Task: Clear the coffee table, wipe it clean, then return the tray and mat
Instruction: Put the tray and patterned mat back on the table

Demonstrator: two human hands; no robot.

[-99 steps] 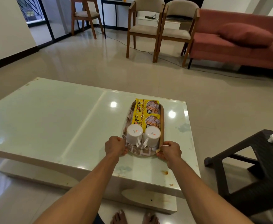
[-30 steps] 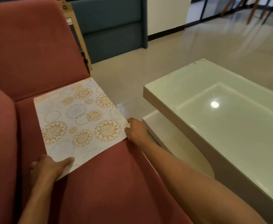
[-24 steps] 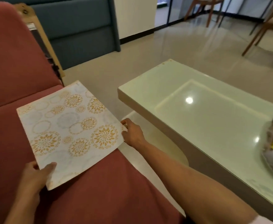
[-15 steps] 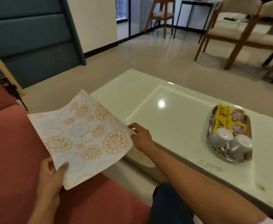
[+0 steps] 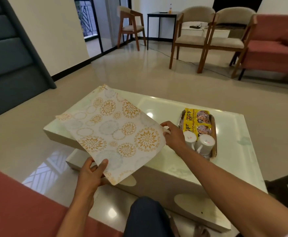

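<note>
Mat: a thin white square mat printed with gold and grey floral circles (image 5: pixel 113 132) is held in the air, tilted, over the near-left part of the worktop — its far corner points toward the worktop's far-left corner.
Left grip: the left hand (image 5: pixel 92 173) pinches the mat's near edge, thumb on top, fingers curled beneath.
Right grip: the right hand (image 5: pixel 173 135) pinches the mat's right corner between thumb and fingertips.
Worktop: a pale green glass-topped rectangular coffee table (image 5: pixel 233 151) — glossy, with ceiling lights mirrored in it and faint smudges toward its right edge.
Tray: an oblong brown-rimmed tray (image 5: pixel 214 134) sits right of the worktop's centre, just beyond the right hand.
Tray load: two white mugs (image 5: pixel 205 142) lie upturned at the tray's near end; yellow snack packets (image 5: pixel 197 119) lie at its far end.
Seat: a red fabric sofa (image 5: pixel 20 206) fills the near-left foreground.
Background: wooden chairs with beige cushions (image 5: pixel 196 35) stand on the tiled floor.
</note>
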